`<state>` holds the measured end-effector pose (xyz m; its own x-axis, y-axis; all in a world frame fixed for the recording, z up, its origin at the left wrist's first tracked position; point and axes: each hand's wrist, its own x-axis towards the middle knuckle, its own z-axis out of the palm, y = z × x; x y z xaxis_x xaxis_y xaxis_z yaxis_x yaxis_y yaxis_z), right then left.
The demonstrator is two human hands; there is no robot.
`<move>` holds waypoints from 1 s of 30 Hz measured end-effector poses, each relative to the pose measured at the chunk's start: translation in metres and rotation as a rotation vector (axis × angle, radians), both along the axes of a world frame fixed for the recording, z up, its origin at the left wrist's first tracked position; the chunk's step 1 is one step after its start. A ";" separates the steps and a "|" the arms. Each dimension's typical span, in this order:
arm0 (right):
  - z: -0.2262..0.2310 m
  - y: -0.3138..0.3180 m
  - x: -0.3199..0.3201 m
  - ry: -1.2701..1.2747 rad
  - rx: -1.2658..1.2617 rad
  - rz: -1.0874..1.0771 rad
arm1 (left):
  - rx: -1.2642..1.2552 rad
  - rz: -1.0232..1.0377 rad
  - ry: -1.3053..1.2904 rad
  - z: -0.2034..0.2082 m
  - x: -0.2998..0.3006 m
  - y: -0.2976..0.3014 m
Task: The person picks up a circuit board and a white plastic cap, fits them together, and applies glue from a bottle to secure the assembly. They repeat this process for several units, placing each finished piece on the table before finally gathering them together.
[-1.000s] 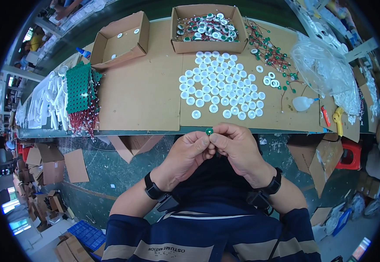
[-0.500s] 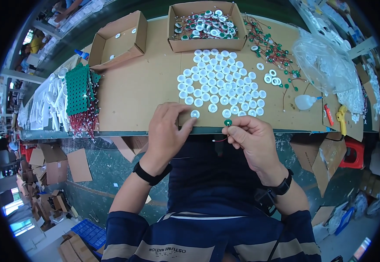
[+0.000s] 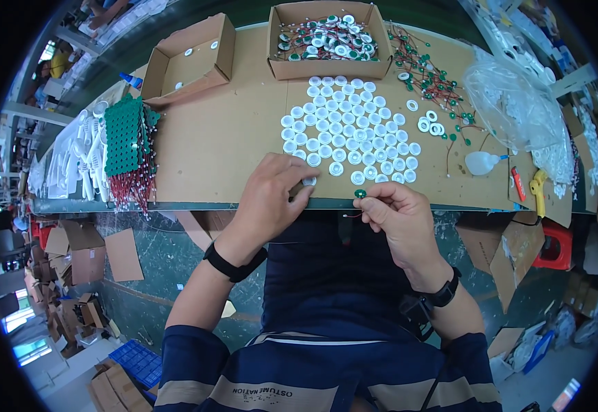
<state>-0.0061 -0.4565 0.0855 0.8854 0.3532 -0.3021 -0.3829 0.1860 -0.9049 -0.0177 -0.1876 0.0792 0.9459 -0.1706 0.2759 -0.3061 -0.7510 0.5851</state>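
Note:
My left hand (image 3: 275, 192) is at the table's near edge, fingertips and thumb closed around a round white plastic cap (image 3: 309, 181) that is partly hidden. In my right hand (image 3: 398, 213), thumb and fingers pinch a small green round circuit board (image 3: 360, 194) with a thin red wire hanging below it. Just beyond both hands, many white caps (image 3: 337, 141) lie spread out over the cardboard.
Behind the caps stands a cardboard box (image 3: 330, 70) of wired assemblies; another box (image 3: 203, 89) holds a few white pieces. Green board panels (image 3: 124, 141) lie left. At right are loose wired boards (image 3: 426, 75), a plastic bottle (image 3: 481, 162) and a yellow glue gun (image 3: 538, 185).
My left hand has moved slightly right and forward, its fingers coming around the nearest white cap. My right hand keeps its pinch on the green board, nearly still.

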 end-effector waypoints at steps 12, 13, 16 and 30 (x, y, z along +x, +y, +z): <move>-0.009 0.015 -0.005 -0.025 0.047 0.025 | -0.237 -0.105 0.035 -0.001 -0.001 0.011; -0.010 0.016 -0.006 -0.022 0.065 0.033 | -0.281 -0.044 0.020 0.002 -0.011 0.007; -0.017 0.020 -0.007 0.086 0.155 0.065 | -0.326 0.006 -0.002 0.007 -0.026 -0.007; -0.022 0.016 -0.021 -0.222 0.121 0.292 | -1.177 -0.160 0.767 -0.016 -0.072 -0.025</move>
